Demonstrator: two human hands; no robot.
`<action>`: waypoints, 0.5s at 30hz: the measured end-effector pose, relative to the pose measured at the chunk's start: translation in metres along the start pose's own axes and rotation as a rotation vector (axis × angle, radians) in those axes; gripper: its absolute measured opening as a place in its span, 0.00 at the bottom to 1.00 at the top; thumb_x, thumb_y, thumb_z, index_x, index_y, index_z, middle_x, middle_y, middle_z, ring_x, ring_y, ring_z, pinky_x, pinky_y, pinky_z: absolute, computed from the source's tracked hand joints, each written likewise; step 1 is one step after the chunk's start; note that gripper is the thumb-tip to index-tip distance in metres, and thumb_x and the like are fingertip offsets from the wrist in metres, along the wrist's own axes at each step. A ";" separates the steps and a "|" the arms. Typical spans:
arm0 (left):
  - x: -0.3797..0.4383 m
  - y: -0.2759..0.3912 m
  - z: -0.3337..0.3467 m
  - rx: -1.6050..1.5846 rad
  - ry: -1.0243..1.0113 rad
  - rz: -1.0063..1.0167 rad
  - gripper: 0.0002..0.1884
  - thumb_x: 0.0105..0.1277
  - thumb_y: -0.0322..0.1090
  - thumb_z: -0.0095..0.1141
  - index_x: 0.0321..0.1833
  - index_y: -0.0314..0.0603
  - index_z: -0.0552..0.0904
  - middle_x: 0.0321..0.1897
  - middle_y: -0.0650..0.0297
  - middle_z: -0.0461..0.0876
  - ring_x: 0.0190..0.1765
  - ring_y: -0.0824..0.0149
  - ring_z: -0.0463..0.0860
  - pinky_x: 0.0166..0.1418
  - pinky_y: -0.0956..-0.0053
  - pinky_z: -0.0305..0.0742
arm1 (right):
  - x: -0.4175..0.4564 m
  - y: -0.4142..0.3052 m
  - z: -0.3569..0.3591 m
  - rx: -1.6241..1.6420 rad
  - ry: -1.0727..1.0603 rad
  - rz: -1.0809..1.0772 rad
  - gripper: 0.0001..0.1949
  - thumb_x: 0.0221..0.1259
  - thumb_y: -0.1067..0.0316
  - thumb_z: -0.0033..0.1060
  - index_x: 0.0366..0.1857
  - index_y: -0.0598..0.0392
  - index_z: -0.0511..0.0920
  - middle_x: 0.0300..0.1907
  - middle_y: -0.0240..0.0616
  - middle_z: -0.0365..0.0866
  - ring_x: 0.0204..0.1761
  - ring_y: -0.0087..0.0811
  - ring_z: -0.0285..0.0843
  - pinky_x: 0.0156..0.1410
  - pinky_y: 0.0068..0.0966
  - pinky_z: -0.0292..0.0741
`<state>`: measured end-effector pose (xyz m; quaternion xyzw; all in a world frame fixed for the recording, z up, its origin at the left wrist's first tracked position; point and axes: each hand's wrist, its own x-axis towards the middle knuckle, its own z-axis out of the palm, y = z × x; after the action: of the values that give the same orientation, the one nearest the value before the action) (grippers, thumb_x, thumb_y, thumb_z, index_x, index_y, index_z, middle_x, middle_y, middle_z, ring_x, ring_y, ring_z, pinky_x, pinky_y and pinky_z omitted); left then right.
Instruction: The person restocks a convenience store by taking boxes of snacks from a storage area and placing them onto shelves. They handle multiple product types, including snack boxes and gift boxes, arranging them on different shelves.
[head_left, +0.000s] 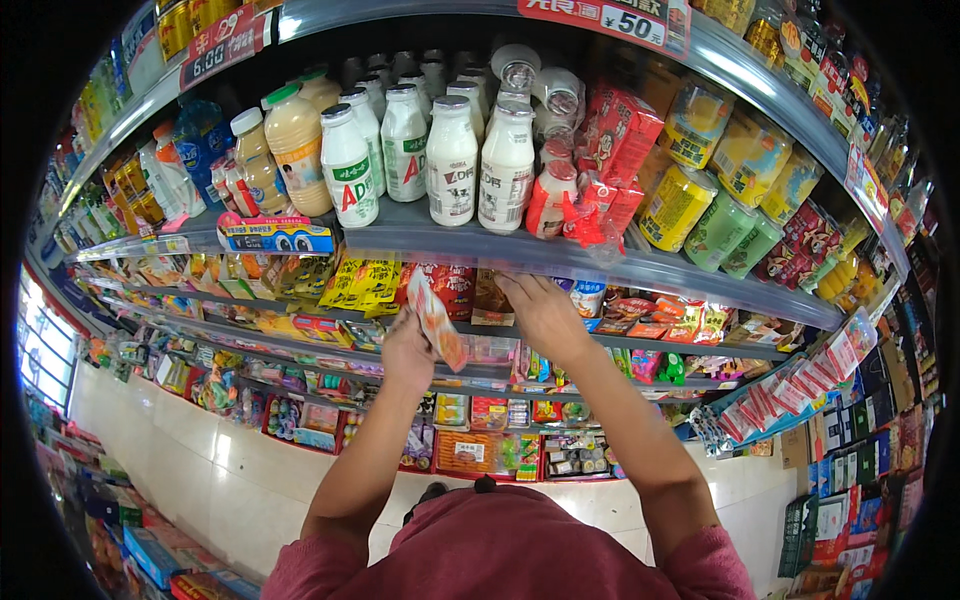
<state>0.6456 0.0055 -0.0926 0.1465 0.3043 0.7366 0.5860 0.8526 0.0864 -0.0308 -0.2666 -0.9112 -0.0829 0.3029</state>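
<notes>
My left hand grips a white and orange snack packet, held tilted in front of the shelf below the drinks. Behind it are red snack packets, with yellow packets to their left. My right hand reaches to that same shelf, its fingers at a brown packet; the fingertips are partly hidden under the shelf edge, so whether they hold it cannot be told. A blue and white packet lies just right of this hand.
Above my hands, a shelf edge juts out under white plastic bottles and cans. Lower shelves carry small packets and boxes. Hanging packets stick out at the right. A green crate stands on the tiled floor.
</notes>
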 end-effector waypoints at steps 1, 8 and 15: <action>0.011 -0.008 -0.056 -0.094 -0.266 -0.044 0.08 0.72 0.39 0.49 0.49 0.50 0.76 0.44 0.70 0.82 0.46 0.68 0.80 0.46 0.73 0.74 | 0.017 -0.009 0.004 -0.066 -0.059 -0.050 0.23 0.51 0.78 0.54 0.55 0.58 0.75 0.50 0.46 0.79 0.46 0.46 0.80 0.51 0.35 0.78; -0.010 -0.050 -0.053 -0.336 -0.246 -0.365 0.09 0.66 0.39 0.54 0.44 0.45 0.78 0.60 0.55 0.76 0.56 0.57 0.78 0.60 0.57 0.72 | 0.055 0.032 0.046 -0.326 -0.289 0.139 0.19 0.63 0.58 0.52 0.57 0.43 0.76 0.51 0.37 0.81 0.50 0.40 0.79 0.56 0.40 0.74; 0.006 -0.060 -0.041 -0.500 -0.260 -0.434 0.09 0.68 0.39 0.52 0.37 0.44 0.81 0.65 0.50 0.72 0.71 0.53 0.67 0.73 0.49 0.63 | 0.082 0.035 0.052 -0.172 -0.600 0.381 0.23 0.57 0.49 0.57 0.58 0.37 0.74 0.61 0.33 0.76 0.62 0.39 0.72 0.68 0.40 0.68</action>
<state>0.6668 0.0071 -0.1620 0.0230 0.0615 0.6219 0.7803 0.7897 0.1685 -0.0239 -0.4685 -0.8832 -0.0195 0.0088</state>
